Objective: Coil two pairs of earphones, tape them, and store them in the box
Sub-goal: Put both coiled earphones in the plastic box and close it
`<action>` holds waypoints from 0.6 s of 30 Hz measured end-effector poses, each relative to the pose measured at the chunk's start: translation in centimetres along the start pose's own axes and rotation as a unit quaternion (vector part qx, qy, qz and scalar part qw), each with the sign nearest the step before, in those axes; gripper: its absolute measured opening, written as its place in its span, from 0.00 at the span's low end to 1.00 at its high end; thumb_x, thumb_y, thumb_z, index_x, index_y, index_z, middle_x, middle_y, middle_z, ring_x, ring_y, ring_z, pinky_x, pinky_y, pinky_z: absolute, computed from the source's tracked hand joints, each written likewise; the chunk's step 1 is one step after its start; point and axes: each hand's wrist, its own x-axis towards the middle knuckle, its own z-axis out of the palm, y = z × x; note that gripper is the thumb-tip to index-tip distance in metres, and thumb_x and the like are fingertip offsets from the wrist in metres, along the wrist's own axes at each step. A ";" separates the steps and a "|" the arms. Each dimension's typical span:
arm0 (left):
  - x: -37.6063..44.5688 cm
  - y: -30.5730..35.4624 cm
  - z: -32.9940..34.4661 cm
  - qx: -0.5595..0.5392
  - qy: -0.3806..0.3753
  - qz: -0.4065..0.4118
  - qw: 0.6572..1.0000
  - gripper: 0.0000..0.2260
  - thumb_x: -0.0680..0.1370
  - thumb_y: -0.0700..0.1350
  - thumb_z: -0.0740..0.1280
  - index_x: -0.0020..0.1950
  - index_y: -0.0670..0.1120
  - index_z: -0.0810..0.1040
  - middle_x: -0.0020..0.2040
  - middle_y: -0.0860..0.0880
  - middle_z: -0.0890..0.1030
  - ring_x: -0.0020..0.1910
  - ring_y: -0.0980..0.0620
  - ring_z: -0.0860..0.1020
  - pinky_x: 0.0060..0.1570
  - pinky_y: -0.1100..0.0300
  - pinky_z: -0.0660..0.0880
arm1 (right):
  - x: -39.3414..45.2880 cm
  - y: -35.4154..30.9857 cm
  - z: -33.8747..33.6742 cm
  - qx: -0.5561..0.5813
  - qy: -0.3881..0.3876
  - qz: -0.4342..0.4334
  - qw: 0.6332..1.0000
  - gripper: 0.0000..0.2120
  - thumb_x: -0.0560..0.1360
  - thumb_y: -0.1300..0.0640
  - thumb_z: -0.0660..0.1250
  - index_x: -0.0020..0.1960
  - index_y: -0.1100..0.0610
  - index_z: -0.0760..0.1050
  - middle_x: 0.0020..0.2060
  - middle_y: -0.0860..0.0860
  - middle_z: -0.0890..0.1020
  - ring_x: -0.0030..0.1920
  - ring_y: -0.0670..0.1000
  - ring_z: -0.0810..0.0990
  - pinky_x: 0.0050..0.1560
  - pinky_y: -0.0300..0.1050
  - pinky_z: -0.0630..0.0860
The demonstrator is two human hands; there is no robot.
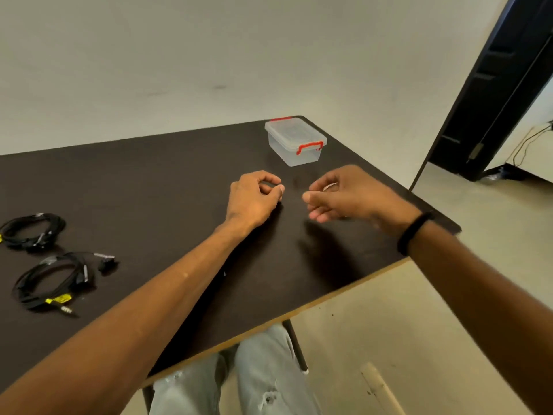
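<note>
Hovering over the table, the left hand pinches thumb to forefinger, on what I cannot tell; the right hand curls round a tape roll. Two coiled earphones lie far left, the lidded box beyond both hands.

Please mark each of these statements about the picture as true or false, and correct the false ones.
1. The plastic box has its lid on. True.
2. Both earphone coils lie inside the box. False: the far coil and the near coil lie on the table, far to the left of the box.
3. The left hand grips one coil. False: it is apart from both coils, its fingers curled near the right hand.
4. A dark band sits on the right wrist. True.
5. The box clips are red. True.
</note>
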 end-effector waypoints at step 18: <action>7.9 -1.4 -0.2 -0.048 0.057 -0.041 0.996 0.04 0.81 0.44 0.69 0.54 0.48 0.83 0.39 0.49 0.86 0.28 0.57 0.83 0.28 0.64 0.79 | 14.7 -2.0 3.2 0.342 0.196 0.119 0.911 0.09 0.82 0.59 0.66 0.54 0.65 0.75 0.44 0.63 0.85 0.36 0.56 0.86 0.28 0.45 0.84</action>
